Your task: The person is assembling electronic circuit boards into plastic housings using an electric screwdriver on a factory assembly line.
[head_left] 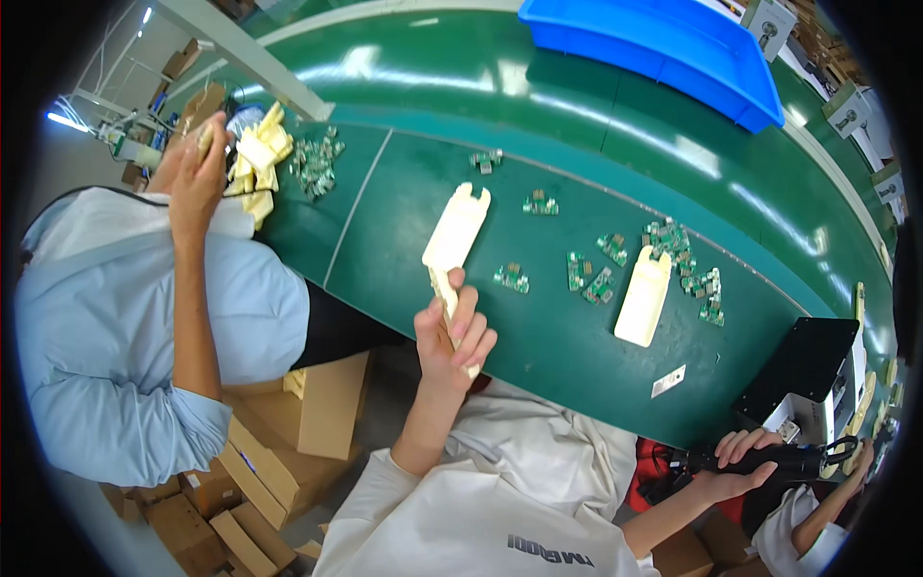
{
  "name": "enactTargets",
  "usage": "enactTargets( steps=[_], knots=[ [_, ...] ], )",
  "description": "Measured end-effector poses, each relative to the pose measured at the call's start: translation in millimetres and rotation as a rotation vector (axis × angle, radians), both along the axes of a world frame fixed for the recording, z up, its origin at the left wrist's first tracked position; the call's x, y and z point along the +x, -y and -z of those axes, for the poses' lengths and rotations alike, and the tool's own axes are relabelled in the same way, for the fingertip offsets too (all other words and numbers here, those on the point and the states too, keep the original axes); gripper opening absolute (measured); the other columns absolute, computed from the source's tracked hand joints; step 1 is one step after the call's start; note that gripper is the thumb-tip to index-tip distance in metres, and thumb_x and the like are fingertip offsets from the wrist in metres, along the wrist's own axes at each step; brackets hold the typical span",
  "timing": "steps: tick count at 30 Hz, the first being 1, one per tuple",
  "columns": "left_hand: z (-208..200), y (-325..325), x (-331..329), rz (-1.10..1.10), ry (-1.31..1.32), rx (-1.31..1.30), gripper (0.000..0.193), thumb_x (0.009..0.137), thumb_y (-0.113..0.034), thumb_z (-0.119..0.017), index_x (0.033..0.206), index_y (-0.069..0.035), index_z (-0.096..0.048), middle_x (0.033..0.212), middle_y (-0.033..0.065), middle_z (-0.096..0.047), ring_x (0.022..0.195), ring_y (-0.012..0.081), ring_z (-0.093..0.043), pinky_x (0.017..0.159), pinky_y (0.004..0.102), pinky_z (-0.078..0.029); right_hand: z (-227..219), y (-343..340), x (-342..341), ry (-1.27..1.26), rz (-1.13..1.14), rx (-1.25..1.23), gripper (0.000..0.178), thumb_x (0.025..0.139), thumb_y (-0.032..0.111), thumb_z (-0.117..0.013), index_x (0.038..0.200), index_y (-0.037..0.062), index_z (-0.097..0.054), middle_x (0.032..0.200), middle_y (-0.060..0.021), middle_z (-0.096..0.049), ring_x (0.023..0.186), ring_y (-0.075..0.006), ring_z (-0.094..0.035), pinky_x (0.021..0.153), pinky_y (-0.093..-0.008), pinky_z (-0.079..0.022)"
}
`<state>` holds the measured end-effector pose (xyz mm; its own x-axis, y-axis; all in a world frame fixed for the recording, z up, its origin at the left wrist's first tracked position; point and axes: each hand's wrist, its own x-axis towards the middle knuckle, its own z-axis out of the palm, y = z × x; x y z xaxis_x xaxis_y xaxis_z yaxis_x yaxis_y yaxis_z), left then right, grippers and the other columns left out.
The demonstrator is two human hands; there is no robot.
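Note:
My left hand (454,337) is closed around a cream plastic shell (445,300), seen nearly edge-on near the table's front edge. Just beyond it lies another cream shell (457,229), notched at its far end; whether the two touch is unclear. A third shell (643,300), shaped like a shallow tray, rests further right. Small green circuit boards (579,271) are scattered around it, and one board (511,278) is close to my left hand. At the right, my right hand (735,471) grips a black cylindrical tool (803,462) like an electric screwdriver, with a loop at its end.
A person in light blue works at my left, beside piled cream parts (260,154) and a heap of circuit boards (317,163). A blue bin (654,48) stands across the table. A black box (798,365) and a small white plate (668,382) are at right. Cardboard boxes (327,409) sit below.

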<state>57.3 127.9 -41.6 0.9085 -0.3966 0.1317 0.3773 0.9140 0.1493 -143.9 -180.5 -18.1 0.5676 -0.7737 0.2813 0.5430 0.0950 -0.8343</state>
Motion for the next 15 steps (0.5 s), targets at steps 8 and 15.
enactTargets(
  steps=[8, 15],
  knots=[
    [-3.0, -2.4, 6.7, 0.014, 0.102, 0.041, 0.031, 0.094, -0.024, -0.044, 0.119, -0.007, -0.037, 0.074, 0.0043, -0.048, 0.042, 0.0133, -0.041, 0.043, 0.0285, -0.038, -3.5, -0.1, -0.4, -0.01, -0.024, -0.012, 0.041, 0.097, 0.046, -0.051, 0.089, 0.0067, -0.041, 0.06, 0.0, -0.036, 0.042, -0.0077, -0.035, 0.04, -0.0204, -0.029],
    [0.0, -1.2, 5.1, 0.034, 0.113, 0.035, 0.031, 0.093, -0.023, -0.044, 0.119, -0.007, -0.037, 0.074, 0.005, -0.048, 0.043, 0.0138, -0.042, 0.044, 0.0296, -0.039, -4.5, -1.6, -2.9, -0.012, 0.006, -0.021, 0.041, 0.097, 0.046, -0.051, 0.089, 0.0066, -0.042, 0.06, 0.0, -0.037, 0.042, -0.0076, -0.035, 0.04, -0.0204, -0.03]
  ],
)
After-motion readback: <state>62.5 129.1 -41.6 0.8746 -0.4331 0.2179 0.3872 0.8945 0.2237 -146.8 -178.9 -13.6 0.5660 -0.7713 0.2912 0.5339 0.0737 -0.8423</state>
